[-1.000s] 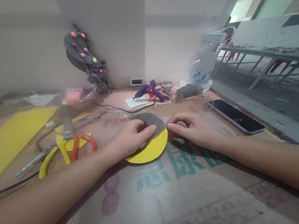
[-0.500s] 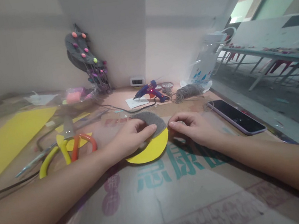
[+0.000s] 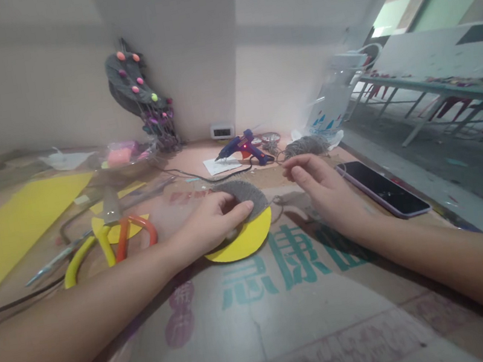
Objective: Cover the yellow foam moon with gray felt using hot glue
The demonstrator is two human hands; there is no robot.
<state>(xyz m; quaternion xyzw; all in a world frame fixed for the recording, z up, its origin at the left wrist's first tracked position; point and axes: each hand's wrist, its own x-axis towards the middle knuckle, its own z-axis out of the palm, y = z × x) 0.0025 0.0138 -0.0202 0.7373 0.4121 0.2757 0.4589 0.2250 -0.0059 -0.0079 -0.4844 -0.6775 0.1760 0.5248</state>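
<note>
My left hand [image 3: 220, 221] is closed on a yellow card disc [image 3: 245, 244], whose upper part is covered in grey yarn [image 3: 246, 194]. The thumb lies on top of it, and the lower part shows bare yellow. A short loose yarn end [image 3: 277, 200] curls out from the disc's right edge. My right hand [image 3: 323, 189] is raised to the right of the disc, its fingers bent and the thumb apart from them, with nothing visible between. Just beyond its fingertips are a blue glue gun [image 3: 245, 147] with a red light and a bundle of grey yarn [image 3: 307, 147].
Scissors [image 3: 114, 231] with yellow and orange handles lie at left near a yellow sheet [image 3: 15, 232]. A phone [image 3: 382, 186] lies on the right. Behind stand a small digital clock [image 3: 222, 131], a grey crescent decoration [image 3: 129, 82] and a white bag [image 3: 330, 105]. Printed cardboard [image 3: 257, 337] covers the table.
My right hand has left the disc's right edge and moved up and right, its pinch loosened. The yarn end there now shows. My left hand and the disc have stayed nearly still.
</note>
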